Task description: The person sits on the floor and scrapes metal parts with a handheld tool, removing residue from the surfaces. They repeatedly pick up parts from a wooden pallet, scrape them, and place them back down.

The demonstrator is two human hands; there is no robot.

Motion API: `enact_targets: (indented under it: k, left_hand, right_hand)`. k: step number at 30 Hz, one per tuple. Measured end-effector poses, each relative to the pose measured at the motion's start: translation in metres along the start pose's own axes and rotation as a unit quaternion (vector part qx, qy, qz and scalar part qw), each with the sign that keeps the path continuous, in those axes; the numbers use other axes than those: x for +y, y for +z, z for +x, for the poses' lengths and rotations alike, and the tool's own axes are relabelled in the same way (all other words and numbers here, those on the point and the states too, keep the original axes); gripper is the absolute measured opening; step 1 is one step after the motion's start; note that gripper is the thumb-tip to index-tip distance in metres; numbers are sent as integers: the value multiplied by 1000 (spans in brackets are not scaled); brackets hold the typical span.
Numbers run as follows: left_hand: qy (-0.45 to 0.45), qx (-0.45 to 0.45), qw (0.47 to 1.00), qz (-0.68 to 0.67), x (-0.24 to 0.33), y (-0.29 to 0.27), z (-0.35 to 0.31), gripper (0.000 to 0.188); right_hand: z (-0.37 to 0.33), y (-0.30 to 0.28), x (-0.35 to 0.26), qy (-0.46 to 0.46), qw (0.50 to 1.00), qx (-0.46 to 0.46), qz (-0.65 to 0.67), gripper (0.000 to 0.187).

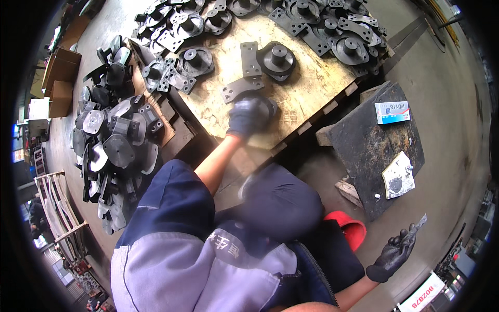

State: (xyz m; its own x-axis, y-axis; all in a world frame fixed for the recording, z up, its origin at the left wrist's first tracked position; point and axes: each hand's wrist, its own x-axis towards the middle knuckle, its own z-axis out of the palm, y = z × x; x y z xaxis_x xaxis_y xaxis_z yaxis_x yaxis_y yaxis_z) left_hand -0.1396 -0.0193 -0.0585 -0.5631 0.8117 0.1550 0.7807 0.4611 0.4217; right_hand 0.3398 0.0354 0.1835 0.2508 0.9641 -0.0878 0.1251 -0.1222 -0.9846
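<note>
A dark metal part [240,88] with a drilled plate arm lies flat near the front corner of the wooden desk [312,91], the gloved left hand [247,115] over its near side, perhaps to steady it; blur hides whether those fingers grip or merely rest. Just beyond stand a second drilled plate [250,60] and a flanged hub [278,56], its boss upward, presumably because the broad flange sits steadily that way. More hub parts [351,46] crowd the desk's far and side edges, seemingly to keep the middle for handling. Well apart, at the lower right, the gloved right hand [395,252] has its fingers curled around a thin flat strip [422,221], its end pointing outward, likely to hold it off the clothing. Between the desk and that hand, a low dark board [374,148] carries a small box [392,112] and a white pad [398,176] smeared with dark matter, probably set there for easy right-side reach. Left of the desk, metal pieces [119,148] are heaped together, apparently to save space.
</note>
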Motion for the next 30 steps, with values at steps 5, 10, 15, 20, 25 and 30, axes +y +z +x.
enact_targets:
  k: [5, 10, 15, 20, 25, 30]
  left_hand:
    - [-68, -9, 992, -101, 19, -36, 1, 25]
    - [-198, -141, 953, -181, 25, -63, 15, 38]
    - [-208, -241, 829, -460, -27, -65, 23, 22]
    - [-68, -206, 872, -439, -102, -64, 10, 23]
    - [-430, -64, 625, -648, -128, -93, 13, 43]
    - [-497, -60, 568, -653, -160, -109, -17, 60]
  right_hand:
    - [7, 4, 2, 2, 1000, -24, 5, 48]
    - [7, 12, -2, 3, 1000, -26, -12, 50]
    - [10, 18, 1, 33, 999, -20, -27, 46]
    - [17, 25, 0, 41, 999, -28, -23, 43]
    - [16, 24, -1, 41, 999, -32, 2, 44]
    - [18, 31, 0, 30, 998, -55, 27, 47]
